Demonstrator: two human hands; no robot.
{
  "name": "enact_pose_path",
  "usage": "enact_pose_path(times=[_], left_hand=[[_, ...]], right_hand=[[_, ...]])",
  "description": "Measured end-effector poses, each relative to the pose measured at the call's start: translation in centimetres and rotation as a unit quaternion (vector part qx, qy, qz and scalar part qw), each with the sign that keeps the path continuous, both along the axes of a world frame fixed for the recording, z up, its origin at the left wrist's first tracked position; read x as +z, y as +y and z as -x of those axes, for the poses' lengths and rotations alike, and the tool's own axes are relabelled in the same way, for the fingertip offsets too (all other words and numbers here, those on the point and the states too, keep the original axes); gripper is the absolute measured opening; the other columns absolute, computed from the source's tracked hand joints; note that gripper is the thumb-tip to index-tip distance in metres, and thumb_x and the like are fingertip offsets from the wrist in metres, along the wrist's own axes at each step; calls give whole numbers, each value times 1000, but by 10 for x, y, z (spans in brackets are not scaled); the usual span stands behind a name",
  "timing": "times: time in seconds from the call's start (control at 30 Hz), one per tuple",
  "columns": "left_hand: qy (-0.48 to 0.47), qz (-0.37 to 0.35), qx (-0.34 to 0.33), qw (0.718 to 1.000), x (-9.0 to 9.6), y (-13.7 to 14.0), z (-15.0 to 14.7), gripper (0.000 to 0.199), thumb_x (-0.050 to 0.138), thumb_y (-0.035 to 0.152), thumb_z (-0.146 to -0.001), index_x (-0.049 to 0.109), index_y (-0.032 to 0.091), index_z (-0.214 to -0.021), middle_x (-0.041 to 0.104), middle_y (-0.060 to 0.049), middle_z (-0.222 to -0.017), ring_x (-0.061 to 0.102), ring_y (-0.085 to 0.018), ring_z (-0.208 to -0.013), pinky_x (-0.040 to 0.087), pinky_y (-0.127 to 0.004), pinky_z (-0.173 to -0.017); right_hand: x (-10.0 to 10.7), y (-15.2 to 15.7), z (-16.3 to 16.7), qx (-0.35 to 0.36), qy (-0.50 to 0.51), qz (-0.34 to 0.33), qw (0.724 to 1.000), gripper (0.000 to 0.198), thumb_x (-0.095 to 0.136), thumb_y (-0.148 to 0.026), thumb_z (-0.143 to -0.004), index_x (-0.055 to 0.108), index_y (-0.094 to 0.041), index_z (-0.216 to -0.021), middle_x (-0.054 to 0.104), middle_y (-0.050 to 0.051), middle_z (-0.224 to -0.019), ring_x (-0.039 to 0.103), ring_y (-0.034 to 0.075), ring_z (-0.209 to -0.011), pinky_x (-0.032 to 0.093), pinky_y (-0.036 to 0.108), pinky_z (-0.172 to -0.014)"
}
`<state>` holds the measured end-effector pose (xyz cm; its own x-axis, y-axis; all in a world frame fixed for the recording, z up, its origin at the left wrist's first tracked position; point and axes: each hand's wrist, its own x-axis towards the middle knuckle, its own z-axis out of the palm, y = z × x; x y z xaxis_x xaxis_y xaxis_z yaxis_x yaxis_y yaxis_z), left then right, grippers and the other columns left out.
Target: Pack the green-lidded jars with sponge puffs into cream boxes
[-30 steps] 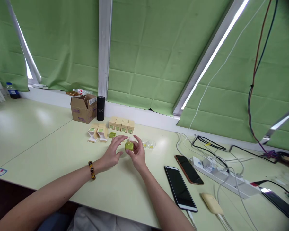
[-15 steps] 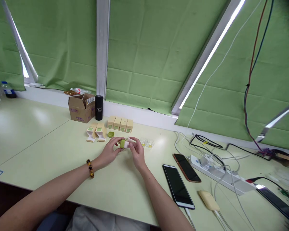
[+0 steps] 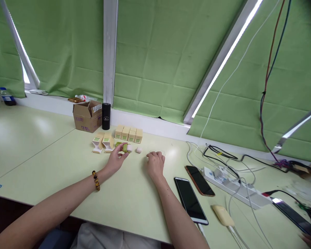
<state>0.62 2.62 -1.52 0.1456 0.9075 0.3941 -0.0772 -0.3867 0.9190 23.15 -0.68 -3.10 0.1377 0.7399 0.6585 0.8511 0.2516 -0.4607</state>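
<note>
My left hand (image 3: 115, 160) pinches a small green case with a white block in it (image 3: 126, 148), held just over the table. Behind those fingers shows part of a second green piece (image 3: 117, 144). A small whitish block (image 3: 139, 150) sits on the table between my hands. With its fingers bent down, my right hand (image 3: 156, 165) is over a clear plastic tray (image 3: 163, 153), which it mostly covers. What its fingertips hold, if anything, is hidden. Two opened cartons (image 3: 97, 142) stand left of my left hand, and a row of several small closed boxes (image 3: 129, 134) is behind it.
A cardboard box (image 3: 86, 117) and a black tumbler (image 3: 106, 116) stand at the back. To the right lie two phones (image 3: 191, 200), a power strip (image 3: 233, 186) with tangled cables, and a cream-coloured charging device (image 3: 223, 215). Another phone (image 3: 295, 216) is near the right edge.
My hands have moved apart. The left one has shifted slightly left with the green case; the right one has gone right to the clear tray. The whitish block now stands alone on the table.
</note>
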Motion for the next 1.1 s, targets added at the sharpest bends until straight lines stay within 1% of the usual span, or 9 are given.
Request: enact_pose_path(times=[0.13,0.2,0.27,0.4,0.6,0.7,0.83,0.93,1.1], left_hand=[[-35,12,-1,999,1,1,-1,52,75,35,-83,60,24,-132,65,-8,-124,61,-21,-113,52,-30,-87],[-44,19,5,999,1,2,-1,52,76,35,-83,60,22,-131,67,-9,-119,62,-22,-111,53,-30,-84],[-45,29,12,998,1,3,0,54,76,36,-82,59,21,-131,68,-9,-117,63,-22,-111,54,-30,-83],[-52,48,11,997,4,1,1,56,76,36,-82,56,20,-133,67,-10,-120,65,-22,-109,57,-31,-81],[-102,95,-60,988,11,-10,-2,60,78,43,-81,53,22,-132,65,-9,-117,71,-18,-84,63,-34,-68],[-118,113,-76,984,13,-16,-4,61,81,41,-79,54,23,-130,62,-10,-124,70,-19,-91,66,-37,-69],[-148,129,-84,977,14,-18,-4,56,81,38,-80,55,22,-128,62,-9,-124,69,-20,-98,68,-41,-76],[-161,130,-82,975,16,-17,-4,54,81,38,-81,55,22,-125,63,-8,-121,69,-20,-98,67,-43,-79],[-166,132,-89,973,19,-20,-4,51,80,40,-83,56,22,-124,63,-8,-122,70,-20,-98,65,-47,-84]], right_hand=[[10,-3,15,97,140,15,985,22,58,-17,-78,77,-26,-80,77,7,-88,54,28,-92,39,48,-89],[14,-5,22,150,262,51,952,19,60,-22,-77,78,-25,-80,78,5,-89,58,26,-88,44,44,-85],[17,-6,28,183,321,80,926,19,61,-27,-76,79,-24,-81,78,5,-87,62,24,-79,49,39,-76],[24,-11,37,227,362,102,898,21,66,-30,-73,80,-22,-88,79,5,-89,66,21,-73,52,35,-69],[35,-21,51,271,441,78,852,31,77,-30,-73,77,-24,-104,72,1,-80,66,18,-78,54,33,-73],[36,-24,58,265,456,67,847,34,80,-33,-75,72,-22,-106,71,1,-80,67,18,-77,54,32,-71],[34,-26,63,269,467,41,842,26,80,-38,-78,69,-22,-94,72,3,-84,67,19,-77,56,32,-68],[32,-27,62,289,461,25,839,24,76,-42,-83,72,-22,-95,74,6,-91,68,21,-82,57,36,-74],[28,-26,57,346,484,30,803,31,74,-38,-81,75,-24,-108,78,9,-105,71,29,-101,55,48,-92]])
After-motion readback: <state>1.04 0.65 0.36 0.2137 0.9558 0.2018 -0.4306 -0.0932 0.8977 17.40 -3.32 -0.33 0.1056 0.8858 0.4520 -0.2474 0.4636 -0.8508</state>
